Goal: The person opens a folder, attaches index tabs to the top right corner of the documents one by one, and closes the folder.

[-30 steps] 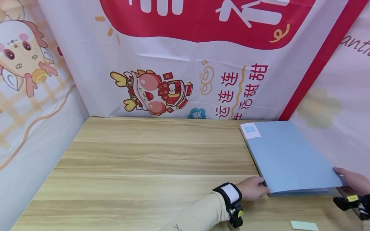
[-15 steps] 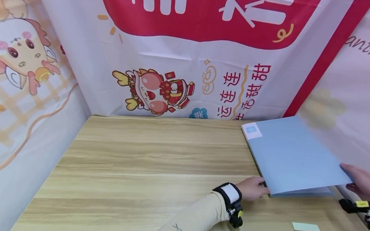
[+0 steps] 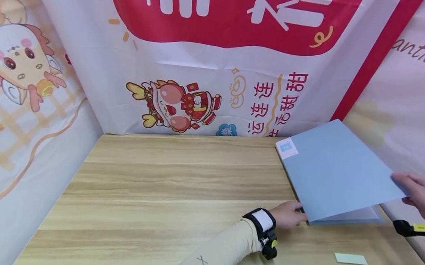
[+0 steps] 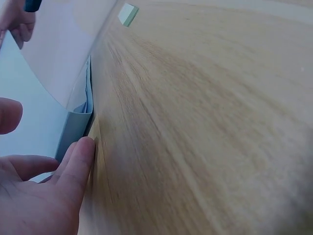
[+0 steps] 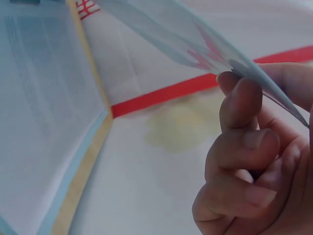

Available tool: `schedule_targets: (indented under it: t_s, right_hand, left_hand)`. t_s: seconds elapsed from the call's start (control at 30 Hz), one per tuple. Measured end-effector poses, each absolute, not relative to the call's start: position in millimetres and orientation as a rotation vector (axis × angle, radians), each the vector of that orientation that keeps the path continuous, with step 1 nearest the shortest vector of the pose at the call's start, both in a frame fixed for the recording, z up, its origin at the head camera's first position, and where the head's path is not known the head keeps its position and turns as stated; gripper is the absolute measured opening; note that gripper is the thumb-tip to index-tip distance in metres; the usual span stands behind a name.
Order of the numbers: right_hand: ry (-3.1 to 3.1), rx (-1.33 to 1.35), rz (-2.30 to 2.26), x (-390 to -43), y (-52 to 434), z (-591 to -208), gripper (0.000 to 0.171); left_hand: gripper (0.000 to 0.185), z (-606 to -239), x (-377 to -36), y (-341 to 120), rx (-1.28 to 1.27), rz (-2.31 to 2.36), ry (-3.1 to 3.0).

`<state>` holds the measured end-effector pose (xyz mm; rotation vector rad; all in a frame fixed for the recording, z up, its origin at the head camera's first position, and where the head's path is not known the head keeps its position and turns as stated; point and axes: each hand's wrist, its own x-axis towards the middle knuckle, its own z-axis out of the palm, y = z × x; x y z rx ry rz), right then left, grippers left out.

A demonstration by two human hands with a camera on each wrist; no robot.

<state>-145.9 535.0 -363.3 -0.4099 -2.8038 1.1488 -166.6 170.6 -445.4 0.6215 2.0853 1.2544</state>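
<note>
**Already lifted: the folder cover is up in your right hand**

Your right hand (image 3: 420, 194) pinches the free corner of the blue folder cover (image 3: 333, 168), thumb and curled fingers (image 5: 242, 105) closed on its edge, as the right wrist view shows plainly. That cover is raised off the pages on its right side and slopes down toward the spine on the left; beneath it you can see the pale inner sheets (image 3: 348, 216) lying flat.

Your left hand (image 3: 289, 215) sits at the folder's near left corner, at the spine. In the left wrist view its fingers (image 4: 73, 169) are straight and lie along the folder's edge, touching it and the wooden table (image 3: 165, 190); they are not curled round anything.

You have the blue folder (image 4: 29, 127) at the right end of the table, its far edge close to the printed banner (image 3: 209, 61) that backs the table. A white label (image 3: 286, 148) marks the cover's far left corner.

Near your right wrist, a small pale green note (image 3: 350, 258) lies flat on the table, just in front of the folder and apart from it.
</note>
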Motion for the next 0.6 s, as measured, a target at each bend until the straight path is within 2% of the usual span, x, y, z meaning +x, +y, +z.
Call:
schedule_targets:
  t_s: [0.17, 0.6]
  right_hand:
    - [-2.829, -0.397, 1.056, -144.8, 514.4, -346.0, 0.056]
    - [-2.845, -0.161, 0.826, -134.2, 456.5, -308.7, 0.051]
  left_hand:
    - [0.054, -445.0, -167.7, 170.0, 0.613, 1.252, 2.081]
    - [0.050, -444.9, -166.5, 168.4, 0.587, 1.263, 2.090]
